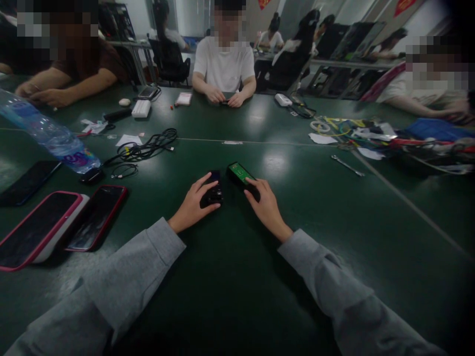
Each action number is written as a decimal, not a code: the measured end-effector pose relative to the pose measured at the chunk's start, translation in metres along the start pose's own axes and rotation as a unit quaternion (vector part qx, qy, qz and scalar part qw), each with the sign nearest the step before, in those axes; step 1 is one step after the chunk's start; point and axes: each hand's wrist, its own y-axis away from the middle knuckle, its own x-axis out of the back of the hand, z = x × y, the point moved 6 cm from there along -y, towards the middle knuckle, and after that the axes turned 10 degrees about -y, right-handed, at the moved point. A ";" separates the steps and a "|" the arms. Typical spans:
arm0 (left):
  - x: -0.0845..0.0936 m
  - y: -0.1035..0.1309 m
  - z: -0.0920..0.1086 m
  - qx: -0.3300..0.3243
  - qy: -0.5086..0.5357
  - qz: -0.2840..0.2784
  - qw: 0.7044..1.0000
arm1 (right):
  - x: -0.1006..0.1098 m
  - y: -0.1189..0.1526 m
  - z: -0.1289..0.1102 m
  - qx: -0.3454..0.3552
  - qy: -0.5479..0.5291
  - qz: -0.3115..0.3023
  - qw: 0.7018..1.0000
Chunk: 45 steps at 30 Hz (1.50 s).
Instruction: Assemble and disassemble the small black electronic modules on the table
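Near the middle of the dark green table (237,277), my left hand (195,203) curves its fingers and thumb around a small black device (215,190) with a dark face. To its right, a black casing with a green circuit board (241,173) lies at a slant. My right hand (264,200) grips the near end of that casing, fingertips on the board's lower edge and thumb along the side. A narrow gap separates the two pieces. Both seem to rest on the tabletop. My palms hide part of each one.
Phones (98,217), a tilted water bottle (55,131) and a coiled black cable (148,148) lie at left. A wrench (348,165) and a tangle of wires (371,133) are at right. A person in a white shirt (224,64) sits opposite; others sit at both sides.
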 end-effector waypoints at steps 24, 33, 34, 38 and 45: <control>0.008 -0.002 -0.010 0.034 0.018 0.101 0.994 | -0.007 0.007 -0.010 0.012 0.058 -0.018 0.998; -0.006 -0.007 -0.014 0.087 -0.011 0.059 0.994 | -0.017 0.002 0.000 -0.045 0.012 -0.061 0.997; -0.008 -0.009 -0.013 0.087 -0.021 0.054 0.995 | -0.018 0.000 0.000 -0.050 0.007 -0.060 0.997; -0.014 -0.016 -0.012 0.070 -0.051 0.047 0.995 | -0.021 -0.005 0.000 -0.058 -0.013 -0.050 0.997; -0.015 -0.013 -0.013 0.076 -0.049 0.034 0.995 | -0.016 -0.007 -0.001 -0.037 0.034 -0.008 0.999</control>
